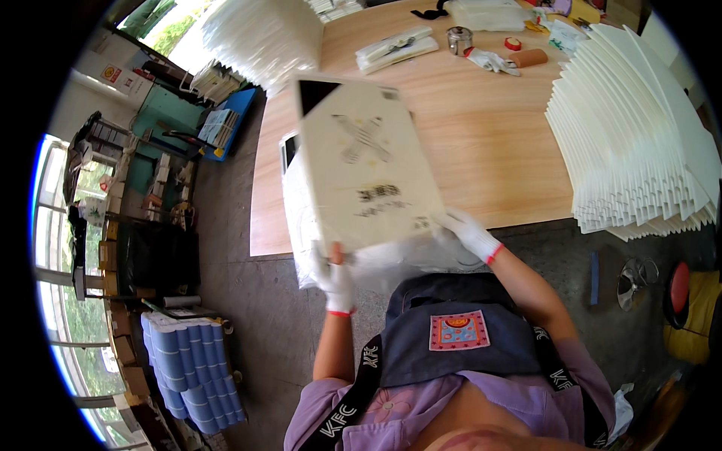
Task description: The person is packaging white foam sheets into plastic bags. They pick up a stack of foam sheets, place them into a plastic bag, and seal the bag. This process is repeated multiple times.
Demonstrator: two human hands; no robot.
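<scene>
A flat, rectangular cream panel (368,165) with a black corner, dark crossed shapes and printing on its face is tilted up over the table's near edge. I cannot tell whether it is a book or a slim box. My left hand (335,284), in a white glove with a red cuff, grips its lower left corner, the bare thumb on the front. My right hand (468,236), gloved alike, is closed at the lower right corner, fingers partly hidden. Clear plastic wrapping (301,252) lies under and behind the panel, and a dark-cornered piece (287,150) shows beneath.
On the wooden table (481,165), a fanned stack of white sheets (624,135) stands right and a tall plastic-wrapped stack (259,41) far left. A metal cup (459,40), a spare glove (492,62) and red tape (513,43) lie behind. Blue rolls (188,361) stand lower left.
</scene>
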